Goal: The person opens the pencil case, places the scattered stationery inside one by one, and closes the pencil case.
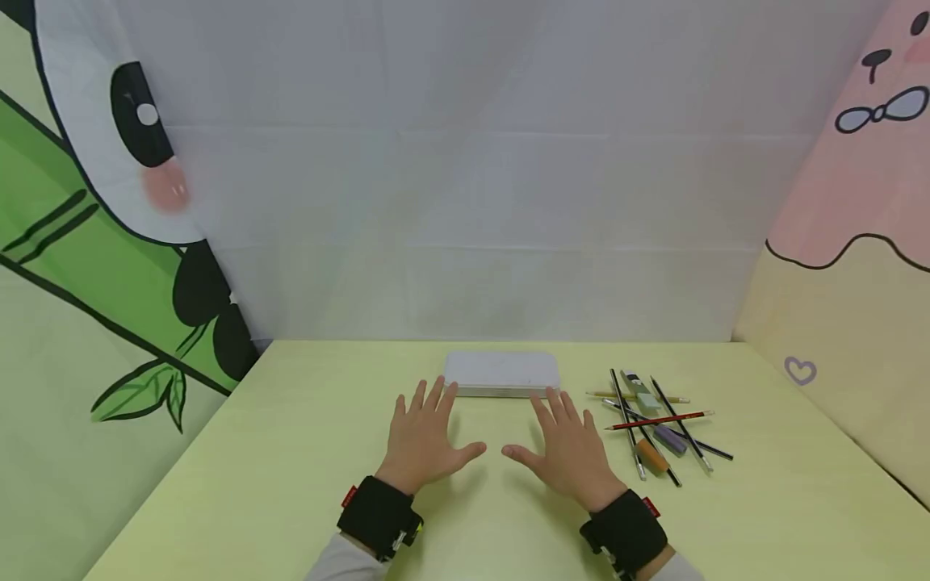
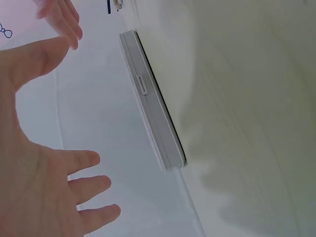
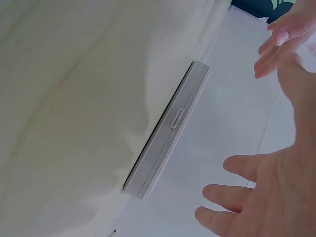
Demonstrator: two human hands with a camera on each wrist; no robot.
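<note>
Both hands, left (image 1: 425,440) and right (image 1: 570,448), hover flat with fingers spread, holding nothing, just near of the shut case (image 1: 502,374) on the counter (image 1: 291,452); pencils (image 1: 657,420) and erasers (image 1: 668,440) lie right

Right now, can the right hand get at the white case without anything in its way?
Probably yes. The right hand is open just short of the closed white case, with only bare table between them; the pencils lie off to its right.

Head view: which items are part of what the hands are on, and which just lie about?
In hand: flat grey closed case; left hand; right hand, both open beside it.
Lying about: pile of pencils; purple eraser; orange eraser.
</note>
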